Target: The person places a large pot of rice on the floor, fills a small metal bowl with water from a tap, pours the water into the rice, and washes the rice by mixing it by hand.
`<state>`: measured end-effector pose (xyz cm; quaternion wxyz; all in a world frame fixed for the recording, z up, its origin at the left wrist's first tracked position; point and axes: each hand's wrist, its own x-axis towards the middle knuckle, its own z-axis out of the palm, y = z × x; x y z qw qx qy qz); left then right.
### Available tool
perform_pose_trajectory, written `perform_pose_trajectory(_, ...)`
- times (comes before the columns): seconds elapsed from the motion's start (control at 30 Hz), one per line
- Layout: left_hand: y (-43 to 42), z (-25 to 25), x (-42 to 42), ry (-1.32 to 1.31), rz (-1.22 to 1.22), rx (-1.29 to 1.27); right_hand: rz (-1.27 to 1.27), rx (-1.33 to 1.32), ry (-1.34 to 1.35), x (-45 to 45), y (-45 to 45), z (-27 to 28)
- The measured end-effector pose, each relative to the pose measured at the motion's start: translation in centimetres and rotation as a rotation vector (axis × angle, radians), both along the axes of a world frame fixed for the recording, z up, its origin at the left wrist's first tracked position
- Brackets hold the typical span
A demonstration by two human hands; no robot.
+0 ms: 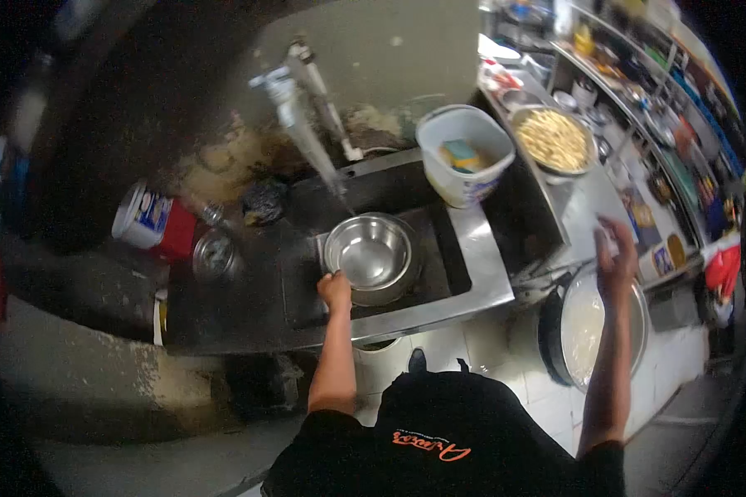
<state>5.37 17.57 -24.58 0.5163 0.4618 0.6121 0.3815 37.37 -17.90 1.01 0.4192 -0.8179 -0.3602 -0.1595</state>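
Observation:
My left hand [335, 291] grips the near-left rim of a shiny steel bowl [373, 253] in the sink [485, 257]. Inside the bowl nothing solid shows; under its rim is another rounded metal wall. A faucet [298, 124] slants down from the wall behind it. My right hand [617, 261] is out to the right, slightly blurred, with thumb and fingers apart. Below that hand stands a wide round tub [641, 323] with something whitish inside. At the sink's back right corner rests a white plastic bucket [443, 137] with a green and yellow sponge [462, 156] in it.
A large bowl of pale cut pieces [554, 141] sits on the right counter. Crowded shelves [638, 99] run along the far right. To the left are a white and red plastic tub [153, 222], a clear container [214, 253] and a dark crumpled bag [264, 203].

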Motion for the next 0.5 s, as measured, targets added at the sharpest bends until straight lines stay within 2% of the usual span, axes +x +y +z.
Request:
perform_pose_trajectory(0.07,1.0,0.4,0.1,-0.053,0.073,-0.037,0.283,0.011,-0.23,-3.2,8.7,5.8)
perform_pose_trajectory(0.13,3.2,-0.7,0.0,-0.119,0.118,0.024,0.473,-0.149,-0.377,-7.3,17.0,10.8)
perform_pose_trajectory(0.2,6.1,-4.0,0.2,-0.206,0.13,0.065,0.652,-0.067,-0.568,-9.6,25.5,13.3)
perform_pose_trajectory(0.23,7.1,-5.1,0.0,0.007,0.128,0.157,0.726,-0.029,-0.639,-10.5,29.3,14.2)
perform_pose_trajectory(0.3,8.5,-6.0,0.6,0.429,0.119,0.336,0.784,0.002,-0.839,-12.3,35.5,15.7)
perform_pose_trajectory(0.33,6.5,0.1,0.9,0.364,0.145,0.284,0.794,-0.106,-0.861,-12.6,38.0,16.2)
perform_pose_trajectory(0.4,5.9,2.0,1.1,0.351,0.166,0.307,0.808,-0.327,-0.897,-13.5,41.8,16.5)
perform_pose_trajectory(0.5,6.1,2.1,0.7,0.307,0.121,0.275,0.601,-0.676,-0.794,-17.5,43.1,18.1)
